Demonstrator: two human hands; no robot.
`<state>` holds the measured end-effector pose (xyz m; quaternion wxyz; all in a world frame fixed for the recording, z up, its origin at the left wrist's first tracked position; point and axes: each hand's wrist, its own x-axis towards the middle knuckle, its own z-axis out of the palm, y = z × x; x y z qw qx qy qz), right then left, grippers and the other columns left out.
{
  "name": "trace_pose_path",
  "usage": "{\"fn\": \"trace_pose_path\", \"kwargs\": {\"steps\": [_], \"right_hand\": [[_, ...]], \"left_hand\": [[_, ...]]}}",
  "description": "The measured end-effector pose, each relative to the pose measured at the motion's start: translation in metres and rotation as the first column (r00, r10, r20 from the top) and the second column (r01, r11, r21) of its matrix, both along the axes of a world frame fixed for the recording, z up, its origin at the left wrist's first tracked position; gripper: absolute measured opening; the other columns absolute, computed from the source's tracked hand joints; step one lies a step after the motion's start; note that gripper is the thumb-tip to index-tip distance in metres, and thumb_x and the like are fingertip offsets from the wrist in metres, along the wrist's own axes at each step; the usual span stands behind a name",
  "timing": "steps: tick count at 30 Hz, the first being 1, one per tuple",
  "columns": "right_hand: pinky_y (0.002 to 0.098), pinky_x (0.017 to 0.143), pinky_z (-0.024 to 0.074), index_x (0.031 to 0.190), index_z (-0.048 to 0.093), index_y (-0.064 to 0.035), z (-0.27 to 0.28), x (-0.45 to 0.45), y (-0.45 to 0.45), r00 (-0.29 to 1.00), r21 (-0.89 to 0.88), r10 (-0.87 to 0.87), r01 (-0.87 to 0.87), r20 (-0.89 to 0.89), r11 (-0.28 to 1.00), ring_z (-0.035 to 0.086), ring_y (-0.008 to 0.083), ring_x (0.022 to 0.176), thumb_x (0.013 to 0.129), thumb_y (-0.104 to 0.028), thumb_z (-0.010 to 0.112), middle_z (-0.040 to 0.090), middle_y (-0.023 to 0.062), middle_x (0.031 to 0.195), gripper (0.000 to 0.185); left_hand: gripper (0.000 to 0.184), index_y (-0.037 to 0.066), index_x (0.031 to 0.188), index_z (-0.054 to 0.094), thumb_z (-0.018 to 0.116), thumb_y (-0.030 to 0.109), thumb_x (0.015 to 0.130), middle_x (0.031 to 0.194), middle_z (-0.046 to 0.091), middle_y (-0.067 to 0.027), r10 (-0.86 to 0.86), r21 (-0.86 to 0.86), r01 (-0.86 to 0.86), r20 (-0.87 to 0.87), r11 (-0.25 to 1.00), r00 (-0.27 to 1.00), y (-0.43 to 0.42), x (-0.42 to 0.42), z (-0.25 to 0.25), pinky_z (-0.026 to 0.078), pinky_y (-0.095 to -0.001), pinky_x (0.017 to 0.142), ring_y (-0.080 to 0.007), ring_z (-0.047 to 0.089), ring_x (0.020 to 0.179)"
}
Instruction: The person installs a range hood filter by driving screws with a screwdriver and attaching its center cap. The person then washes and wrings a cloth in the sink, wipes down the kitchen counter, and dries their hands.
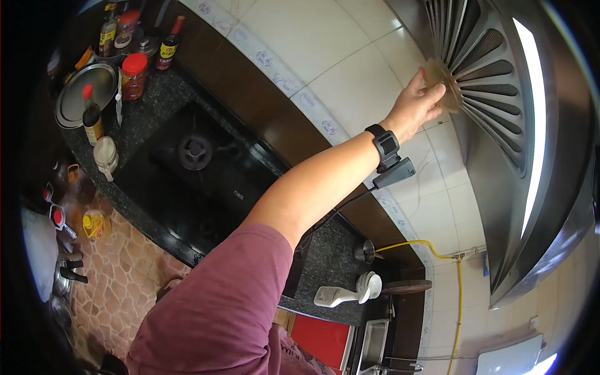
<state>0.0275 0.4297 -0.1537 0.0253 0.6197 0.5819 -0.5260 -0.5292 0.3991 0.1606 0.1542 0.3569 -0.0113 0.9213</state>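
My left hand [415, 106] reaches up to the range hood and grips the edge of a round, tan disc [450, 94] at the hub of the hood's slotted grille [497, 78]. The thumb side shows in front; part of the fingers is hidden by the disc. Whether the disc is fixed to the grille, I cannot tell. A black watch [385, 144] is strapped round this wrist, and a purple sleeve [212, 294] covers the upper arm. Behind the wrist is a black box with a cable [397, 175]. My right hand is out of view.
Below the arm lies a black glass cooktop [206, 159] with a burner [195, 152]. Bottles, a red-lidded jar [134, 76] and a metal tray [87, 94] stand left on the counter. A white bottle [334, 296], a sink [374, 344] and a yellow hose [460, 306] are right.
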Motion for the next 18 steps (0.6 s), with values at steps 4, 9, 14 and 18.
{"fn": "trace_pose_path", "kwargs": {"steps": [4, 9, 14, 18], "right_hand": [[0.0274, 0.064, 0.0486, 0.120, 0.047, 0.0025, 0.000, 0.002, -0.002, 1.000, 0.000, -0.014, 0.014, 0.003, 1.000, 0.059, 0.0163, 0.071, 0.089, -0.013, 0.049, 0.063, 0.0104, 0.091, 0.035], [0.0271, 0.063, 0.0487, 0.119, 0.047, 0.0027, -0.005, 0.006, -0.005, 0.999, -0.007, -0.038, 0.038, -0.001, 0.999, 0.059, 0.0161, 0.070, 0.089, -0.012, 0.049, 0.063, 0.0102, 0.091, 0.034], [0.0269, 0.062, 0.0487, 0.119, 0.048, 0.0029, -0.009, 0.010, -0.008, 0.998, -0.014, -0.059, 0.059, -0.001, 0.998, 0.059, 0.0159, 0.069, 0.088, -0.012, 0.049, 0.063, 0.0100, 0.091, 0.034], [0.0268, 0.061, 0.0488, 0.118, 0.048, 0.0030, -0.012, 0.015, -0.011, 0.997, -0.014, -0.073, 0.073, -0.004, 0.997, 0.059, 0.0157, 0.068, 0.088, -0.012, 0.049, 0.063, 0.0099, 0.090, 0.034]], "left_hand": [[0.084, 0.006, 0.140, 0.001, 0.057, 0.037, 0.085, 0.127, 0.042, -0.0162, -0.003, 0.029, 0.005, -0.067, 1.000, 0.998, 0.003, -0.015, -0.005, 0.035, -0.0453, 0.099, -0.0325, 0.043, 0.117], [0.080, 0.001, 0.134, 0.018, 0.065, 0.035, 0.080, 0.125, 0.041, -0.0153, -0.062, 0.035, 0.066, -0.110, 0.997, 0.992, -0.005, -0.018, -0.003, 0.043, -0.0401, 0.094, -0.0295, 0.045, 0.114], [0.093, 0.007, 0.136, 0.010, 0.074, 0.015, 0.069, 0.130, 0.034, -0.0204, 0.492, -0.061, -0.498, -0.086, 0.865, 0.866, 0.023, -0.012, 0.009, 0.042, -0.0359, 0.095, -0.0314, 0.043, 0.117], [0.104, 0.011, 0.136, 0.006, 0.078, 0.006, 0.060, 0.139, 0.013, -0.0289, 0.857, -0.235, -0.864, -0.166, 0.445, 0.487, 0.037, -0.007, 0.012, 0.038, -0.0366, 0.099, -0.0393, 0.032, 0.125]]}}
